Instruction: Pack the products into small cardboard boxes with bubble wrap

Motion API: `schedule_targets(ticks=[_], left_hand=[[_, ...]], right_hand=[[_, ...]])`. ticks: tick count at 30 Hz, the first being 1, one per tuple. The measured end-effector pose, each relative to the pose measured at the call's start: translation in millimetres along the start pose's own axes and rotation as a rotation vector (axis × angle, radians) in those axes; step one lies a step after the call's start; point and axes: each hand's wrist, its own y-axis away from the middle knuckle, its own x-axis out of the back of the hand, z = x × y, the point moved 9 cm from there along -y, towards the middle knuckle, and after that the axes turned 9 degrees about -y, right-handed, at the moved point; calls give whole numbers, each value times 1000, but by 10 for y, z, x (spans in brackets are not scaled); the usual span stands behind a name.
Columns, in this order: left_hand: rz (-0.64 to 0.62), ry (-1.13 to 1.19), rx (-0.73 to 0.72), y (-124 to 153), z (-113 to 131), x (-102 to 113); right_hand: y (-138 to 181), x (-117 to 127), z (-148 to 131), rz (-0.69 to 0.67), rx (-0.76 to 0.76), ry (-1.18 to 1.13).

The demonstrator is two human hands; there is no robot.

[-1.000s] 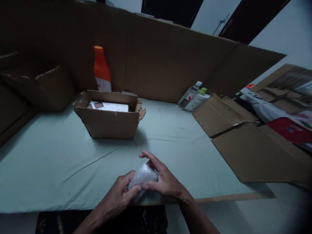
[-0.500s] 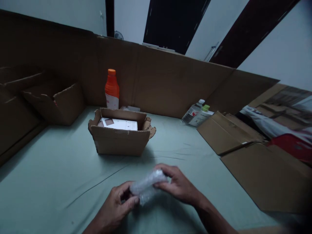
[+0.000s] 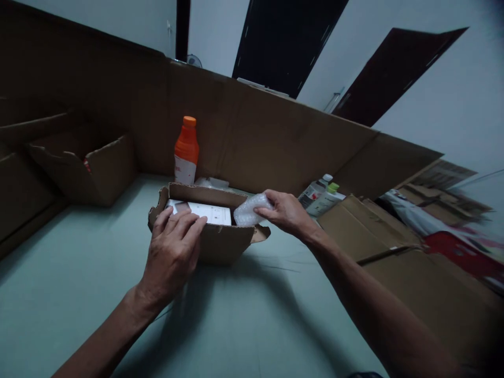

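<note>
My right hand (image 3: 289, 212) grips a piece of bubble wrap (image 3: 249, 209), folded into a small bundle, at the right end of an open cardboard carton (image 3: 222, 247). Part of the bundle dips behind the carton's front wall. Inside the carton lies a white box (image 3: 216, 214) with a printed top, filling the left and middle. My left hand (image 3: 173, 249) reaches over the front wall, its fingers spread and resting at the white box's near side. Whether anything is wrapped in the bundle cannot be seen.
Behind the carton stands an orange bottle (image 3: 187, 149) beside a clear plastic piece (image 3: 212, 182). A clear bottle (image 3: 315, 190) and a green-capped container (image 3: 326, 202) lean at the right. Cardboard boxes (image 3: 106, 173) flank the left; flaps (image 3: 429, 299) lie right. A cardboard wall (image 3: 271, 142) runs behind.
Both hands have moved forward from the near table to the carton. The bubble wrap, earlier between both hands, is now in the right hand only. My left hand has let go of it.
</note>
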Motion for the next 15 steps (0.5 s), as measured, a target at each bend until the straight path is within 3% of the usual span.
schedule_targets(ticks=[3, 6, 9, 13, 15], left_hand=[[27, 12, 22, 35, -24, -14], [37, -1, 40, 32, -29, 0], [28, -5, 21, 27, -18, -1], [15, 5, -7, 33, -15, -14], [17, 2, 5, 31, -31, -18]], right_hand=[[6, -77, -196, -87, -32, 341], [-46, -239, -395, -197, 4, 392], [-94, -373, -433, -311, 29, 202], [-63, -468, -265, -443, -99, -263], [-26, -482, -231, -464, -132, -312]])
